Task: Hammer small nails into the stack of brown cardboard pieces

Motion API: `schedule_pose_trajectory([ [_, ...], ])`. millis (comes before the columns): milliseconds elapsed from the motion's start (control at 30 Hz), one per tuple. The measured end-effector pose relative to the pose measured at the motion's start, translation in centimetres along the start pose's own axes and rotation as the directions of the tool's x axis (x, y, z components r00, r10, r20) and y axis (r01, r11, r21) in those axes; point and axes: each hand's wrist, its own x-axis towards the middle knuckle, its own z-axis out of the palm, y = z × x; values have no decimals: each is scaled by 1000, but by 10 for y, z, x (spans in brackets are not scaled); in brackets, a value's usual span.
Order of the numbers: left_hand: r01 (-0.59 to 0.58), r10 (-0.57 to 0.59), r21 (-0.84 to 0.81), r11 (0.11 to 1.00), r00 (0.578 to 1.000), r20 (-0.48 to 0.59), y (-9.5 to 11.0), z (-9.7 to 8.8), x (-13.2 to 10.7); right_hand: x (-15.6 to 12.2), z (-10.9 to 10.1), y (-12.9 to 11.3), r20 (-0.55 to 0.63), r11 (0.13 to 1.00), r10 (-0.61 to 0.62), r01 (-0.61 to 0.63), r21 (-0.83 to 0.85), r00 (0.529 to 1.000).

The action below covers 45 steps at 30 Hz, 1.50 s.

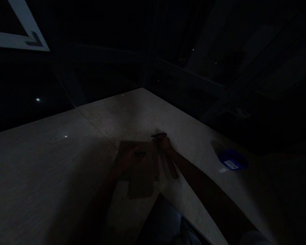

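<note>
Dimly, the right hand (165, 144) pinches a dark pen (159, 135) lying crosswise. The left hand (129, 157) rests on cardboard (141, 182), grip unclear. Pale counter (53, 163), dark room.

We note the counter (53, 163): pale, stone-like, smooth, with a faint sheen. The brown sheet (142, 170) looks like matt cardboard. The blue box (233, 158) seems to be smooth plastic, its white label (231, 164) paper-like.
</note>
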Motion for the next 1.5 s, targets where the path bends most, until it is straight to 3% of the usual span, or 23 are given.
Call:
schedule_pose_trajectory([
  [167,-17,19,56,998,999,-44,6,-3,-7,-22,-6,-11,-138,997,-82,81,-13,987],
  [267,-12,16,90,996,999,-52,8,-2,-9,-48,-6,-27,-144,980,-197,194,-36,970],
  [333,-21,26,92,996,998,-53,9,-2,-9,-66,-3,-42,-75,957,-287,283,-57,955],
  [400,-43,48,79,996,997,-55,9,-1,-8,-78,2,-56,74,917,-375,381,-121,924],
  [500,-53,56,70,996,997,-45,10,-2,-8,-83,10,-69,241,867,-414,461,-189,878],
  [867,6,0,132,991,999,-43,12,-1,-10,-70,13,-73,374,798,-469,566,-207,800],
  [1167,-51,57,113,992,997,-52,7,0,-7,-67,8,-60,380,823,-432,530,-204,818],
  [1500,-35,44,114,993,996,-75,6,0,-9,-70,17,-76,296,865,-408,469,-178,864],
])
